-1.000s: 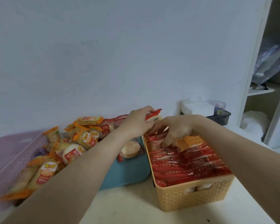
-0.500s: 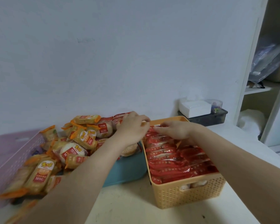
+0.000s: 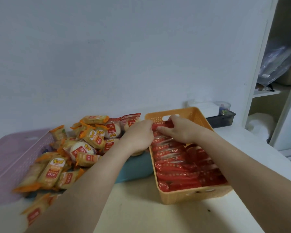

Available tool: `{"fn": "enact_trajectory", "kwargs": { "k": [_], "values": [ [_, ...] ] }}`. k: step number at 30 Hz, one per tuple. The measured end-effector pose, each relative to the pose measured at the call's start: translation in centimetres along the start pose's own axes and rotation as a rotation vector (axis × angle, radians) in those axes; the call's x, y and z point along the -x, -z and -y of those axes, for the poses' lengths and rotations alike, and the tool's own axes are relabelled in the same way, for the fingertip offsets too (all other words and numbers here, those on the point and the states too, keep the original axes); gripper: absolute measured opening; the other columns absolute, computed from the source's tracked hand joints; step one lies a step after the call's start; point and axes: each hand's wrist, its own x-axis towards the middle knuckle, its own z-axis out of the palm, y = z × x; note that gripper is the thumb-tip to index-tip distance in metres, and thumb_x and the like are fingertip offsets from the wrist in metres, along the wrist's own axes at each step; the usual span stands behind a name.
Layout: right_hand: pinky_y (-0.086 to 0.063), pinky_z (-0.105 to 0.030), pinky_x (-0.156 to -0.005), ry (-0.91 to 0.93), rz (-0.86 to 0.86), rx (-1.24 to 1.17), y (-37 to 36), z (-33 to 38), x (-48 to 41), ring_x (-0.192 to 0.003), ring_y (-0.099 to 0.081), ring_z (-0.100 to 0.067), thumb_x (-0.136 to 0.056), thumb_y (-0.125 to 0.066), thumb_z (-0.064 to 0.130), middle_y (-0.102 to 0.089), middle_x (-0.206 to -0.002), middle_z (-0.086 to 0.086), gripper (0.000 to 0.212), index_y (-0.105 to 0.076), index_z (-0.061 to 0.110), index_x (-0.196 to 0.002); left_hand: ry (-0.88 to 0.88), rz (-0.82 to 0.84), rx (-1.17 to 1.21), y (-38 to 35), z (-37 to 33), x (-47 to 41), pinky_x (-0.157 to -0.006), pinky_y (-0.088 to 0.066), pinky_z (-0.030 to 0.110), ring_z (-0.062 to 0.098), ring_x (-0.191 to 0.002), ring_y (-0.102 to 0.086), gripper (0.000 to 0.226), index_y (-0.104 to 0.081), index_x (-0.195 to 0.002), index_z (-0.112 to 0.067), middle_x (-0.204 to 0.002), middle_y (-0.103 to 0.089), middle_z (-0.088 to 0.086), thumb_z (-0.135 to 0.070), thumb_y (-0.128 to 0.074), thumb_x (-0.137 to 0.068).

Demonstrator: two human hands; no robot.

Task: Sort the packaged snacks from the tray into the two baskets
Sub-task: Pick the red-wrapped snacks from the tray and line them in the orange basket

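Where the pale surface (image 3: 141, 214) lies nearest the camera, two bare forearms reach forward across it, and a few orange-wrapped snack packs (image 3: 35, 211) spill off the heap at the lower left, blurred at the picture's edge. Just beyond, the orange basket (image 3: 191, 195) stands on the right, packed with rows of red-wrapped snacks (image 3: 183, 167) set on edge from its near wall to its far one. Beside it on the left sits the teal tray (image 3: 134, 167), its near right corner bare, the rest heaped with orange packs (image 3: 55, 170) and round white cakes in clear wrappers with red labels (image 3: 112, 130). Left of the tray, the pink basket (image 3: 10, 158) is only partly in view and its contents cannot be made out. Farther in, the left hand (image 3: 139, 135) hovers over the tray's right edge with its fingertips at the basket's far left corner, and the right hand (image 3: 178, 130) rests on the far rows; both grips are closed on one red pack (image 3: 159, 127) at the far end of the basket, just below the handle slot. Behind the basket, against the white wall (image 3: 124, 56), a dark box (image 3: 223, 120) carries a white tissue box (image 3: 203, 106) and a small clear cup (image 3: 223, 106), and a white shelf unit (image 3: 265, 91) stands at the far right
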Motion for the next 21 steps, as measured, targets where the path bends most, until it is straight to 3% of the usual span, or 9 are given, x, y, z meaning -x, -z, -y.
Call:
{"fn": "enact_trajectory", "kwargs": {
  "k": [2,7,12,15,17,21],
  "values": [
    [-0.048,-0.034,-0.082,0.019,-0.058,-0.024,0.1,1.0,0.9,-0.101,-0.06,-0.025,-0.086,-0.054,0.061,-0.061,-0.117,-0.011,0.066,-0.041,0.011,-0.128,-0.02,-0.054,-0.08,1.4,-0.3,1.2,-0.088,-0.049,0.042,0.024,-0.101,-0.059,0.031,-0.058,-0.118,-0.011,-0.112,-0.064,0.006,-0.014,-0.036,-0.097],
    [-0.053,-0.038,-0.081,0.053,-0.027,-0.059,-2.0,4.3,2.6,-0.097,-0.062,-0.027,-0.08,-0.056,0.067,-0.059,-0.119,-0.015,0.077,-0.04,0.009,-0.128,0.031,-0.064,-0.165,3.7,1.1,5.2,-0.067,-0.047,0.034,0.02,-0.081,-0.06,0.025,-0.06,-0.104,-0.011,-0.094,-0.063,0.005,-0.012,-0.037,-0.094],
    [-0.043,-0.03,-0.094,0.089,0.149,-0.071,-4.9,7.0,3.8,-0.118,-0.055,-0.024,-0.087,-0.054,0.061,-0.056,-0.132,-0.007,0.076,-0.04,0.007,-0.138,0.159,0.028,-0.122,3.6,4.3,8.3,-0.074,-0.055,0.039,0.021,-0.085,-0.062,0.026,-0.059,-0.107,-0.014,-0.101,-0.065,0.007,-0.014,-0.037,-0.094],
    [-0.037,-0.024,-0.086,0.113,0.233,-0.045,-5.7,8.0,4.1,-0.121,-0.053,-0.023,-0.093,-0.049,0.054,-0.054,-0.128,0.0,0.063,-0.042,0.009,-0.137,0.204,0.1,0.031,3.5,5.8,9.2,-0.065,-0.06,0.039,0.023,-0.08,-0.069,0.025,-0.052,-0.115,-0.015,-0.103,-0.063,0.006,-0.022,-0.034,-0.099],
    [-0.037,-0.026,-0.084,0.112,0.258,-0.008,-6.0,8.4,4.0,-0.117,-0.054,-0.023,-0.094,-0.045,0.056,-0.056,-0.131,-0.006,0.061,-0.045,0.01,-0.134,0.202,0.124,0.106,3.7,6.4,9.6,-0.059,-0.06,0.041,0.025,-0.072,-0.072,0.026,-0.049,-0.115,-0.015,-0.099,-0.061,0.005,-0.029,-0.031,-0.102],
    [-0.04,-0.031,-0.097,0.091,0.271,0.032,-6.0,9.1,3.7,-0.128,-0.048,-0.025,-0.09,-0.039,0.065,-0.044,-0.146,-0.009,0.077,-0.03,0.013,-0.146,0.167,0.123,0.084,4.1,7.4,9.6,-0.05,-0.056,0.031,0.018,-0.062,-0.07,0.031,-0.051,-0.111,-0.022,-0.092,-0.064,-0.002,-0.043,-0.031,-0.101]
  ]
}}
